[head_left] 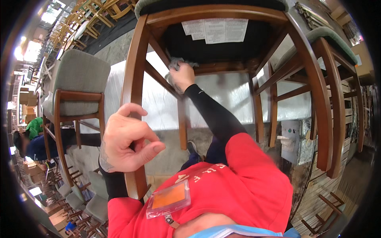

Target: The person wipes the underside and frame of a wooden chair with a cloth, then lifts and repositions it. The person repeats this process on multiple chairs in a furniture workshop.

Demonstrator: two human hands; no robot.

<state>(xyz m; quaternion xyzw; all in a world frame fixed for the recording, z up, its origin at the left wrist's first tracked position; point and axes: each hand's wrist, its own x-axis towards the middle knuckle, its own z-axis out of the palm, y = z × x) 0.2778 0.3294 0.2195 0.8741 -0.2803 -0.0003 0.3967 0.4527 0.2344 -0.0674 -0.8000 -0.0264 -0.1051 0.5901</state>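
Observation:
A brown wooden chair (218, 14) with a dark underside stands before me, its legs coming down on both sides of my arms. White printed labels (216, 31) are stuck to that underside. My right hand (184, 77) reaches in under the seat and is closed on a crumpled grey cloth (178, 62), which lies against the frame near a leg. Close to the left front leg (135, 79), my left hand (129, 139) is raised with loosely bent fingers, the thumb apart from them and nothing held.
Another chair with grey-green upholstery (81, 75) stands at left, and a similar one (325, 43) at right. Beneath the work is a white sheet-covered surface (222, 93). A metal box (295, 141) sits low at right. Someone in a green top (35, 126) is at the far left.

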